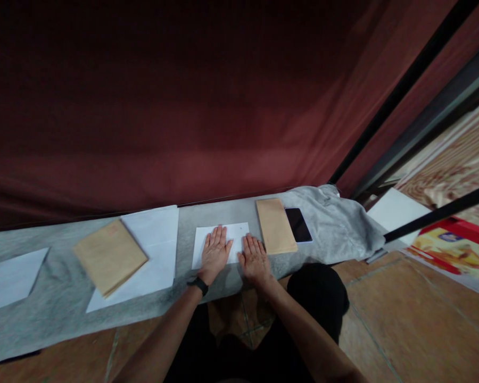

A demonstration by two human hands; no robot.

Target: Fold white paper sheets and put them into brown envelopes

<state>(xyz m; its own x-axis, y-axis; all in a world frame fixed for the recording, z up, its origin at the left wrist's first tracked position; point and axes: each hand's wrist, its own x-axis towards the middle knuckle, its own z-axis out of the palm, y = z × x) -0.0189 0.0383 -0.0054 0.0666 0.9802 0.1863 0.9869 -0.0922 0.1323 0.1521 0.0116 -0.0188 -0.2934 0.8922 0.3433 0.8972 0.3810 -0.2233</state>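
A folded sheet of white paper lies on the grey cloth in front of me. My left hand rests flat across its left half, fingers stretched out and pointing away from me. At the right end of the paper lies my right hand, palm down with fingers extended, its fingertips near a brown envelope. Neither hand grips anything. The hands cover part of the paper's near side. Just right of the envelope is a dark-screened phone.
To my left, brown envelopes lie on white sheets, with another white paper farther left. A grey cloth covers the narrow surface. Behind it hangs a dark red curtain. A red-and-yellow box sits at the right.
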